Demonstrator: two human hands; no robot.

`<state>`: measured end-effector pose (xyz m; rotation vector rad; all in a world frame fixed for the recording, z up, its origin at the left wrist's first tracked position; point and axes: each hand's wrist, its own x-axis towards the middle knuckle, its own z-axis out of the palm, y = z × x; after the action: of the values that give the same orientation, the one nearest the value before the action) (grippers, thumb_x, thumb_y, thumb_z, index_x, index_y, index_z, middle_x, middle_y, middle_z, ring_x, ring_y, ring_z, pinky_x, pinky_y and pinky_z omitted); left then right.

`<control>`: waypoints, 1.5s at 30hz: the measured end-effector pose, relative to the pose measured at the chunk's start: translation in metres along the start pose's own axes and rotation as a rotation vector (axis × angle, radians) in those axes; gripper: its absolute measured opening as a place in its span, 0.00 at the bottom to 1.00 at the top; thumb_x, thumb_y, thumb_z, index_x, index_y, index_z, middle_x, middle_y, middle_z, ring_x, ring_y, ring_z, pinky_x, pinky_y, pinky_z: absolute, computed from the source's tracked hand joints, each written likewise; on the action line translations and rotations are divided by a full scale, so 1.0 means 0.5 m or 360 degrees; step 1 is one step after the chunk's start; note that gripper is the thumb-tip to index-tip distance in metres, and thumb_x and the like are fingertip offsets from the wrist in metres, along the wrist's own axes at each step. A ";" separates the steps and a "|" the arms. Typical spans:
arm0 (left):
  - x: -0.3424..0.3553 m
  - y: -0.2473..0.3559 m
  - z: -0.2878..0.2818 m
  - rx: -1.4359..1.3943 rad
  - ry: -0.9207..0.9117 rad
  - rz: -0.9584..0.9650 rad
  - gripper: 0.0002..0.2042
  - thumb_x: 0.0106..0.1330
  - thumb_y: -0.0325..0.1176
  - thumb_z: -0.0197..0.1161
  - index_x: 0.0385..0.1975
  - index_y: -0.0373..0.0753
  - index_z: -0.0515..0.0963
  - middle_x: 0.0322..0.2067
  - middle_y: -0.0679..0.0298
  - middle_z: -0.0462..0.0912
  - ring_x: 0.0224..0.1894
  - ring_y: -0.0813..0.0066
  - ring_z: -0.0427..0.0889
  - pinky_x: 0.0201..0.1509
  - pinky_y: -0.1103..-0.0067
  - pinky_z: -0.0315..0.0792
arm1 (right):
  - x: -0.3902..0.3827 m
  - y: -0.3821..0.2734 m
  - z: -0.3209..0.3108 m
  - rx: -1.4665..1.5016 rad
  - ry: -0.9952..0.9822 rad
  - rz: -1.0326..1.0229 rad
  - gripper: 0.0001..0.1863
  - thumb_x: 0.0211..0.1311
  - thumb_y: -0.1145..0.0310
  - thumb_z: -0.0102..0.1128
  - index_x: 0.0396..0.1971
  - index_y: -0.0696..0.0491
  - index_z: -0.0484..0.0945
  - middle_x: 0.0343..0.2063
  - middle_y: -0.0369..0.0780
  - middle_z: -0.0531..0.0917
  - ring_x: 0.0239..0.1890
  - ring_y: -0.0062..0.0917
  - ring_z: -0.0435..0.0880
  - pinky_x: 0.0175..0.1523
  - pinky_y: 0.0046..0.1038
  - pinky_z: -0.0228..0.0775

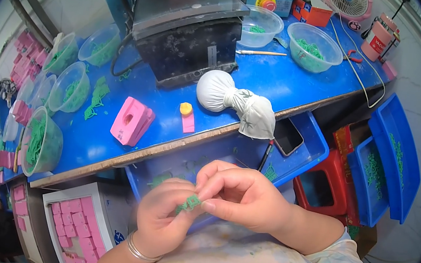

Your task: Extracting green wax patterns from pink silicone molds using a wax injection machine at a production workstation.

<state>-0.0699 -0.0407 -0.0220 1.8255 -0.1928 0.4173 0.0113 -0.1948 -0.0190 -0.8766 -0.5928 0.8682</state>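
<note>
My left hand [165, 213], with bangles at the wrist, is closed around a small green openwork piece [189, 203] that shows between the fingers. My right hand [244, 195] is in a pinch against it, thumb tip touching its right side. Fingers cover part of the piece. Beneath both hands is a blue tray [305, 157], partly under the table edge, with green bits in it. On the blue table [164, 120] above them lie a pink mould block [133, 122] with a hollow, a small pink block with a yellow knob [187, 118], and a tied white cloth pouch [235, 102].
A dark machine [187, 48] stands at the back. Clear tubs [43, 147] of green pieces line the left; another tub [314, 48] sits at the back right. A phone [288, 137] and pen lie in the tray. Right are a red stool [328, 187] and blue trays [396, 156].
</note>
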 end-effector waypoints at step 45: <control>0.146 -0.023 -0.174 0.1857 0.0110 -0.0099 0.22 0.42 0.34 0.70 0.37 0.33 0.72 0.34 0.55 0.75 0.38 0.61 0.72 0.43 0.72 0.67 | 0.168 0.006 -0.047 -0.2976 0.0561 -0.0533 0.18 0.49 0.63 0.61 0.38 0.58 0.73 0.23 0.37 0.71 0.24 0.25 0.75 0.21 0.24 0.67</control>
<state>-0.0145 0.0515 0.0164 2.9363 0.2169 0.6126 0.0722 -0.1328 -0.0255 -2.4061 -1.1538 -0.4468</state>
